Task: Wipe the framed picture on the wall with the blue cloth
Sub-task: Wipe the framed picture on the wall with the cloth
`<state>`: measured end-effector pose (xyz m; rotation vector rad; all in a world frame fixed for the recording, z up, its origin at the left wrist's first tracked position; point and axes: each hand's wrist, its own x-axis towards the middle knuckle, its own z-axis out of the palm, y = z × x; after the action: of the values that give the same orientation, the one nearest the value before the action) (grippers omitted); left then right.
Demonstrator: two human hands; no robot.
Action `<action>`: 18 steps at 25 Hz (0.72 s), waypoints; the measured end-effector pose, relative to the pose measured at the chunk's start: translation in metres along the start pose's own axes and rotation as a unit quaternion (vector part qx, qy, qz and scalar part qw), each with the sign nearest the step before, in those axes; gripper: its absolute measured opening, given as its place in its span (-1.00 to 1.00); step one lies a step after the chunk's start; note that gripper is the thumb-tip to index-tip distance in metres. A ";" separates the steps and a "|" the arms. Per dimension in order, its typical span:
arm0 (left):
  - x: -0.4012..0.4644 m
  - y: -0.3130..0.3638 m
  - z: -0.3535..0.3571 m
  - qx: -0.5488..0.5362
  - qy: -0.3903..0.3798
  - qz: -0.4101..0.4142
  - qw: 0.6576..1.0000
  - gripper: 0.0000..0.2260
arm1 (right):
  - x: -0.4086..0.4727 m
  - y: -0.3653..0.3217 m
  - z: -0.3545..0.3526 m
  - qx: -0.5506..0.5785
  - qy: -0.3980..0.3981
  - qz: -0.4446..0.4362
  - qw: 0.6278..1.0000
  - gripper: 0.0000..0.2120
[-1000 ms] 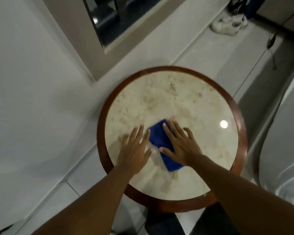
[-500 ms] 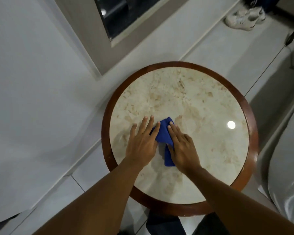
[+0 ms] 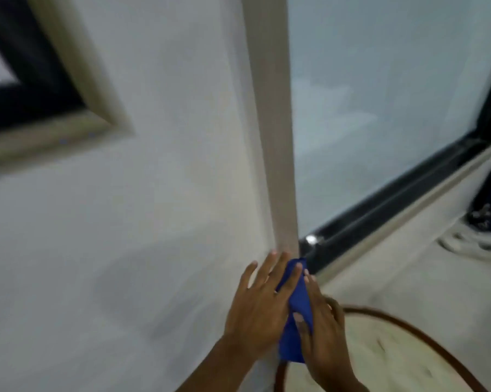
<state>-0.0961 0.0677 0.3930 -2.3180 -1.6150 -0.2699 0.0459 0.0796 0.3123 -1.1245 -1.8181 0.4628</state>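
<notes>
The framed picture [image 3: 68, 131], with a beige frame and a black inner border, hangs on the white wall at the upper left, well away from both hands. The blue cloth [image 3: 301, 298] is folded and held up between my hands, above the left edge of the round table [image 3: 408, 326]. My left hand [image 3: 261, 309] lies on the cloth's left side with fingers spread and its index finger across the fabric. My right hand [image 3: 323, 335] grips the cloth from the right, thumb pressed on it. The image is motion-blurred.
A beige upright post [image 3: 275, 137] borders a large glass pane [image 3: 380, 94] with a dark bottom rail. White shoes [image 3: 470, 241] and a dark object lie on the floor at the right. The marble tabletop sits at the lower right.
The view has swung up from the tabletop to the wall. Both hands have lifted the blue cloth off the table and hold it raised near the post.
</notes>
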 end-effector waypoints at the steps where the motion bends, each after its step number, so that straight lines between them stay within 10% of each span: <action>1: 0.009 -0.020 -0.047 0.031 0.032 0.011 0.999 -0.52 | 0.029 -0.040 -0.005 0.026 0.026 -0.010 0.999 -0.45; 10: 0.019 -0.169 -0.407 0.232 0.339 -0.069 0.909 -0.46 | 0.247 -0.385 -0.071 0.177 0.225 -0.252 0.925 -0.45; 18: -0.018 -0.269 -0.450 0.273 0.260 -0.251 0.891 -0.29 | 0.359 -0.542 -0.094 0.021 0.241 -0.358 0.902 -0.43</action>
<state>-0.3461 -0.0190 0.8458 -1.2519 -1.6857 -0.4349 -0.2039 0.0928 0.9203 -0.4116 -1.6113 -0.2019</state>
